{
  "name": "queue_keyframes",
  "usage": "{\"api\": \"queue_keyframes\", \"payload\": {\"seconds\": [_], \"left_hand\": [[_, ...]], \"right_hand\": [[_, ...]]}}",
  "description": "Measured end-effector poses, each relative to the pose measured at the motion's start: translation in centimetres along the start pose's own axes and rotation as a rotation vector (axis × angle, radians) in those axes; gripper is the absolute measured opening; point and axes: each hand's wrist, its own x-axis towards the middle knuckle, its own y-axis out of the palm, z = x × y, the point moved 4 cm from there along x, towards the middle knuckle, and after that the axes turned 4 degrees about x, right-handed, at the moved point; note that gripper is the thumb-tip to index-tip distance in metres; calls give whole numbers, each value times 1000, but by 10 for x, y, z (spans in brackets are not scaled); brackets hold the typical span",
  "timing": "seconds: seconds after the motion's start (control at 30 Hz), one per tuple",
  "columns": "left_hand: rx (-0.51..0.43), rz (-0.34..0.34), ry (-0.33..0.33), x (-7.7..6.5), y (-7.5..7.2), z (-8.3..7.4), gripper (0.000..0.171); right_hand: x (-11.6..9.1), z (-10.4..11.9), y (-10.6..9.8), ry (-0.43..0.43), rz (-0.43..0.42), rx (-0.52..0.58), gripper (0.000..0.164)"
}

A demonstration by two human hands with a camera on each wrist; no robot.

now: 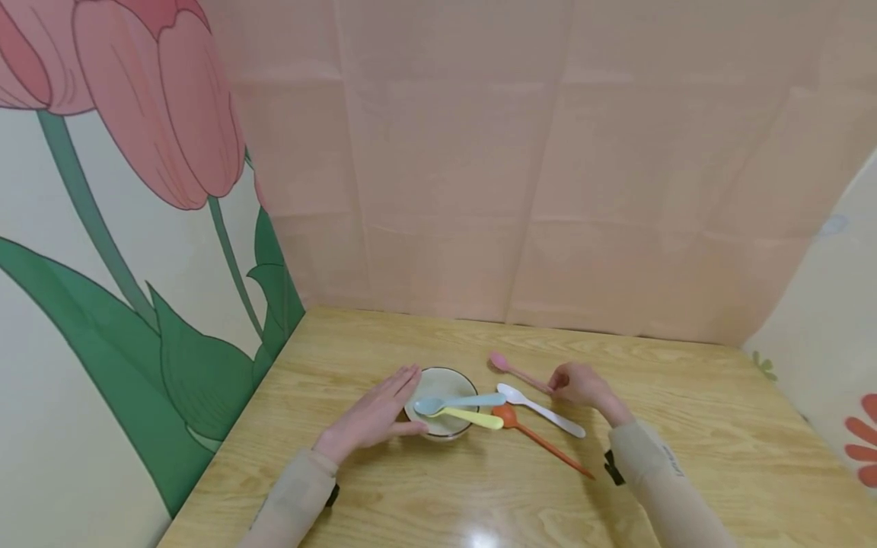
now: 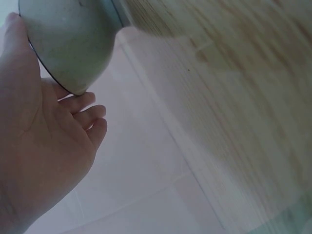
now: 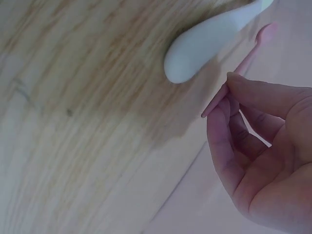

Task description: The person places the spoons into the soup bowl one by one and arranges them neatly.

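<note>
My left hand holds the side of a pale bowl with a dark rim, thumb along its near side and fingers along its far side. The left wrist view shows the bowl between thumb and fingers. A light blue spoon and a yellow spoon lie with their heads in the bowl and handles over its right rim. My right hand pinches the handle end of a pink spoon between thumb and fingers; its head points to the far left.
Right of the bowl, a white spoon and an orange spoon lie on the wooden table. A pink wall covering stands behind the table. At the left is a tulip-printed panel.
</note>
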Motion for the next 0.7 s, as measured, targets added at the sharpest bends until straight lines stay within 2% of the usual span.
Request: {"api": "queue_keyframes", "payload": {"seconds": [0.13,0.27,0.53,0.7], "left_hand": [[1,-4,5,-1,0,-1,98],[10,-9,4,0,-1,0,98],[3,-5,-1,0,-2,0,97],[2,-11,13,1,-2,-1,98]], "right_hand": [[-2,3,-5,6,-13,-14,7],[-4,8,-11,-23,-22,-44,5],[-11,28,-28,-116,-23,-54,4],[-14,39,-39,-170,-53,-107,3]]}}
